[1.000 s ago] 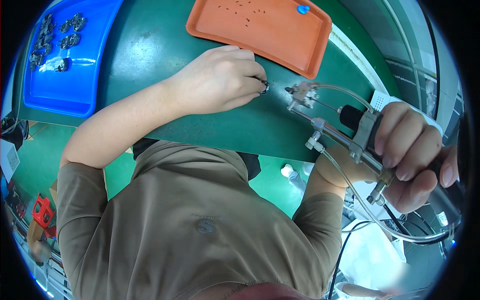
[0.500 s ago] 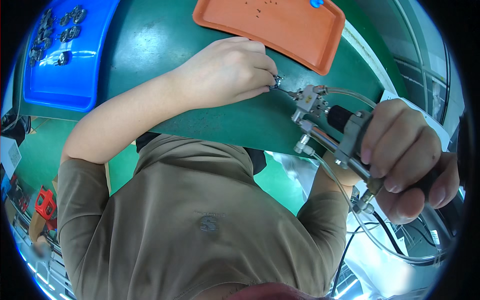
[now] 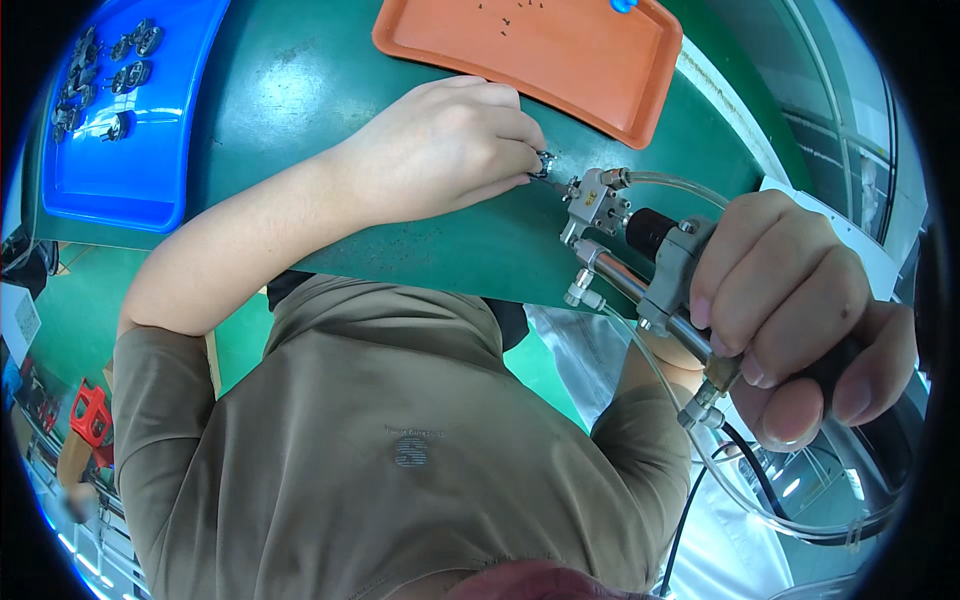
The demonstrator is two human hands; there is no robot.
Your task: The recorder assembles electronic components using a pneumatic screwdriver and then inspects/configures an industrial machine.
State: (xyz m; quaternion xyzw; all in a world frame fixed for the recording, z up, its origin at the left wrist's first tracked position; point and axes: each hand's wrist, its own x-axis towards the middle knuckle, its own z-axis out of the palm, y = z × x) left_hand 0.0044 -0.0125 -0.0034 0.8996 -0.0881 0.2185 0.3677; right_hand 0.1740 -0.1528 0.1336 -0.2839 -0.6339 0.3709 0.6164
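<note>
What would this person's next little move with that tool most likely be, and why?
Probably squeezing the tool's trigger. The right hand grips the hose-fed metal tool, whose tip already sits against the small metal part that the left hand pinches on the green table.

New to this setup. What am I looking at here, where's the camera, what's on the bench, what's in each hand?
There is no robot: a person works with two bare hands. The single picture comes from a wide fisheye camera worn on the head, looking down, so the brown shirt fills the lower part and straight edges bend.

The surface is a green bench. On it lie an orange tray with a few tiny dark bits, and a blue tray holding small metal parts.

The left hand pinches a small metal piece against the bench. The right hand grips a metal tool with clear hoses, its tip at that piece.
</note>
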